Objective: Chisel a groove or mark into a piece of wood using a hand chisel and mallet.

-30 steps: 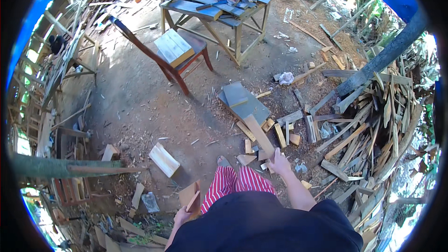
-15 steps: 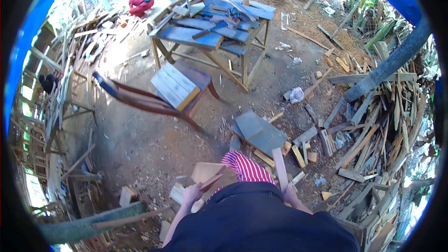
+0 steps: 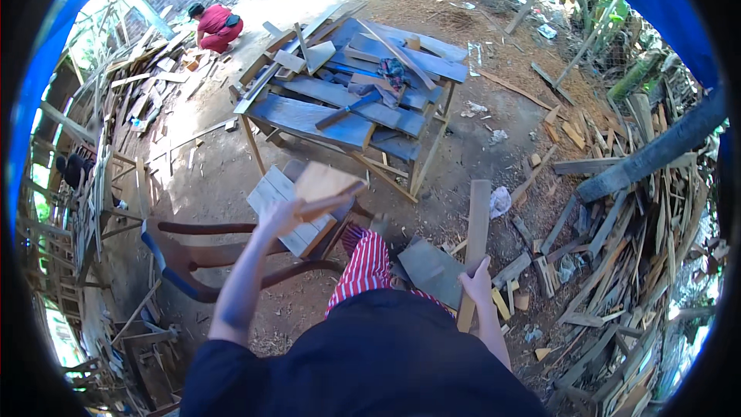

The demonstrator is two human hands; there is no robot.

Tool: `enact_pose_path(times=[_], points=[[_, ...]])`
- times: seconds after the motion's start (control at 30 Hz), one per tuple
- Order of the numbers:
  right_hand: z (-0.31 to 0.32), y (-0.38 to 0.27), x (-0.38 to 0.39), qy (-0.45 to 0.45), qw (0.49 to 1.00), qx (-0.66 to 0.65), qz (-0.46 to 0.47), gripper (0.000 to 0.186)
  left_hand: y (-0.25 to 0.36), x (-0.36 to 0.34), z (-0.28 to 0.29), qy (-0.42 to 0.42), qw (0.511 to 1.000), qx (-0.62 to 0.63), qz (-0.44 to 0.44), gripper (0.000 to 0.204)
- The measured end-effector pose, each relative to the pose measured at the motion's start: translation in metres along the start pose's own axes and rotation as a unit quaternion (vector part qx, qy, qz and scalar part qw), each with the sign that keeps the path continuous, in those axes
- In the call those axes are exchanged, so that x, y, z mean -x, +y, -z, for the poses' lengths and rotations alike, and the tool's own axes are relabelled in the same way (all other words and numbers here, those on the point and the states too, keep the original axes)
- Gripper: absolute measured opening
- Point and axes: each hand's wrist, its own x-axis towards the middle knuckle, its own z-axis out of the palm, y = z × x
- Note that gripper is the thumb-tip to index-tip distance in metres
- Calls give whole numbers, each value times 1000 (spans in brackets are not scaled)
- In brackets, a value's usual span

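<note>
My left hand [image 3: 282,216] is closed on a short wooden board [image 3: 326,184], its pale broad face turned up and its edge darker brown. It is raised over the seat of a brown wooden chair [image 3: 208,262], where a pale block of planks [image 3: 282,199] lies. Part of that block is hidden by my hand and the board. My right hand [image 3: 478,284] grips a long narrow plank [image 3: 478,220] near its lower part, at my right side. The plank points away from me.
Ahead stands a wooden table [image 3: 309,123] piled with boards, a saw [image 3: 349,108] and a cloth [image 3: 392,71]. Grey boards [image 3: 434,269] lie on the ground before me. Scrap wood [image 3: 648,239] heaps up at the right. A person in red [image 3: 216,27] crouches at the far left.
My left hand has lifted the short board forward, up over the chair. My right hand has raised the long plank. My body has come nearer the chair and table.
</note>
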Motion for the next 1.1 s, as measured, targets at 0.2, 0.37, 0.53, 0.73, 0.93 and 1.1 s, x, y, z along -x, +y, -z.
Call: enact_pose_path(times=[0.2,0.37,0.53,0.73,0.93,1.1], points=[[41,-131,-58,-22,999,-21,36,71,-71,-174,108,19,983,-164,-82,29],[60,-251,-129,-135,965,162,155,63,-88,-309,160,13,962,-245,-117,26],[53,-345,-217,-46,895,266,355,43,-118,-428,160,61,935,-275,-218,20],[13,-448,-337,-15,789,337,513,31,-111,-455,129,19,900,-352,-255,13],[-61,-504,-434,-98,675,394,616,24,-121,-441,149,75,912,-294,-276,18],[-88,-513,-457,-149,608,515,586,21,-99,-411,202,-67,980,-146,-120,28]])
